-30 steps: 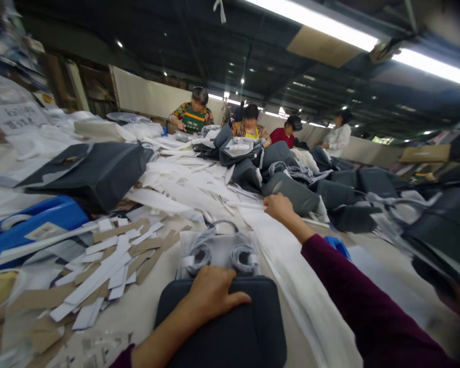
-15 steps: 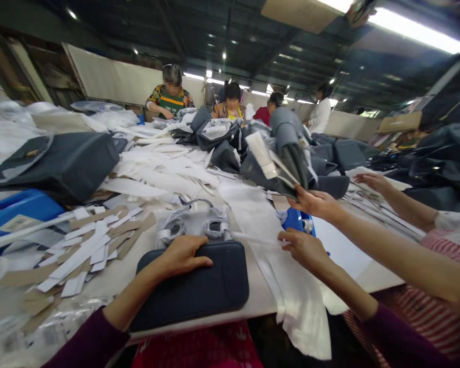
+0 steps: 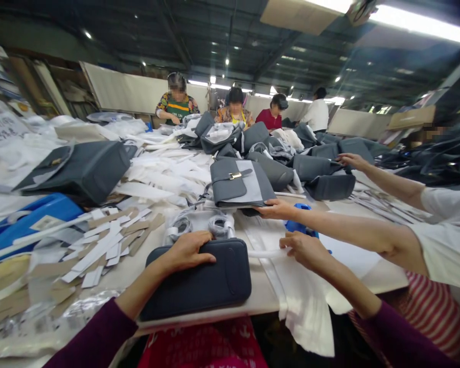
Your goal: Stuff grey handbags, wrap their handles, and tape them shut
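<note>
A dark blue-grey bag lies at the table's front edge, its smooth rounded panel facing me. My left hand grips its upper edge, thumb across the panel and fingers over the far side. Just behind the bag are coiled grey straps in clear plastic. To the right, my right hand is closed in a pinch on the end of a narrow white strip, which runs left to the bag's side. Under that strip, white sheet material hangs over the table edge.
At my right, a co-worker's hand holds a grey buckled bag above the table. A blue tape dispenser stands behind my right hand. Cardboard strips and a blue bin lie left. More grey bags and co-workers are beyond.
The co-worker beside me has swung the grey bag left and lowered it, its buckled front now showing. That person's other hand has reached farther onto the pile. My hands keep their holds.
</note>
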{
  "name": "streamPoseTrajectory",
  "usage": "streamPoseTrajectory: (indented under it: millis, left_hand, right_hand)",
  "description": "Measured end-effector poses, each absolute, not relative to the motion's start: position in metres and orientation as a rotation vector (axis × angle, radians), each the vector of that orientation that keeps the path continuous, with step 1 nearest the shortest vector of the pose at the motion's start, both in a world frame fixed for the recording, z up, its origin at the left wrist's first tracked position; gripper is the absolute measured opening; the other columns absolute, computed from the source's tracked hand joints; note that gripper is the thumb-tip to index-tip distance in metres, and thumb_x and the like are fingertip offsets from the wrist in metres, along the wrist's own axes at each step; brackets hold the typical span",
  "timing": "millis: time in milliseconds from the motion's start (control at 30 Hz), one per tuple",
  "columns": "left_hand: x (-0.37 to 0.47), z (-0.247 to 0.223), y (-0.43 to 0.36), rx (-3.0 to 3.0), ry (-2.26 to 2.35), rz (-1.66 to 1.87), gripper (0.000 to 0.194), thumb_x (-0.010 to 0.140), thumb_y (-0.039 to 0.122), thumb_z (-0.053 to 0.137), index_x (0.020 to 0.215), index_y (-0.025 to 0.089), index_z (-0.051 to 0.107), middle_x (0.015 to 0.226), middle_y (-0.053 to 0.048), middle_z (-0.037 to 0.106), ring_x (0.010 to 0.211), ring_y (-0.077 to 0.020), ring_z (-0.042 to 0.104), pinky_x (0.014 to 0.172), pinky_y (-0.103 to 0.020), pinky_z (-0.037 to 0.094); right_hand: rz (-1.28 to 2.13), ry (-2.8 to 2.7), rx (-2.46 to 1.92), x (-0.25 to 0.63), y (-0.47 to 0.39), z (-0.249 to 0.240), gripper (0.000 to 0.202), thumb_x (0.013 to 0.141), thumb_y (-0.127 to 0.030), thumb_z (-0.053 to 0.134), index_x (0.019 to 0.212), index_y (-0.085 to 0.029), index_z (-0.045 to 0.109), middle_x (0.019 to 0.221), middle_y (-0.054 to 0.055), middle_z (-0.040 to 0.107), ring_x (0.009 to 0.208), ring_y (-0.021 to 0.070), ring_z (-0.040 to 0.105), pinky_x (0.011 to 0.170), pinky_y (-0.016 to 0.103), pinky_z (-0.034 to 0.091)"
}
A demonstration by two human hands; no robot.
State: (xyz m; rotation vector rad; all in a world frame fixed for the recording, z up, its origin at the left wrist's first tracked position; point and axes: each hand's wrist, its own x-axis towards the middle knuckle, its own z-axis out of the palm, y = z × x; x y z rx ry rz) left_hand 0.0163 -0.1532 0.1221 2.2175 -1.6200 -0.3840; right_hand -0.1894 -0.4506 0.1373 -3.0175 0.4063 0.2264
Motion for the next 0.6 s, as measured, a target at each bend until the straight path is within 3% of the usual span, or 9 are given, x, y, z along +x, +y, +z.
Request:
streamPoseTrajectory:
  millis: [200,367,600]
  left_hand:
    - [0.017,0.121,-0.152,2.221,-1.622,-0.368,0.041,0.084,0.053,0.06,0.107,0.019,0.059,0.105,-0.005,0.064,0.097,-0.0223,0.058,0.083,-0.027,0.041]
    - [0.016,0.122,-0.152,2.236,-1.629,-0.358,0.042,0.084,0.053,0.061,0.108,0.019,0.059,0.104,-0.005,0.065,0.096,-0.0225,0.059,0.081,-0.027,0.041]
    - [0.011,0.127,-0.15,2.302,-1.614,-0.295,0.037,0.081,0.051,0.064,0.099,0.019,0.061,0.099,-0.003,0.064,0.092,-0.0221,0.059,0.076,-0.027,0.04]
  right_hand:
    - [0.174,0.32,-2.987,-0.177,-0.434,0.132,0.03,0.078,0.001,0.055,0.093,-0.021,0.068,0.093,0.002,0.066,0.086,0.0167,0.061,0.058,0.026,0.028]
    - [0.042,0.086,-2.993,-0.147,-0.4,0.119,0.016,0.083,-0.01,0.063,0.093,-0.021,0.07,0.09,0.005,0.065,0.097,0.0229,0.054,0.074,0.029,0.034]
    - [-0.119,0.23,-2.643,-0.135,-0.389,0.096,0.024,0.078,-0.005,0.06,0.094,-0.021,0.07,0.09,0.002,0.058,0.088,0.0168,0.057,0.075,0.025,0.039]
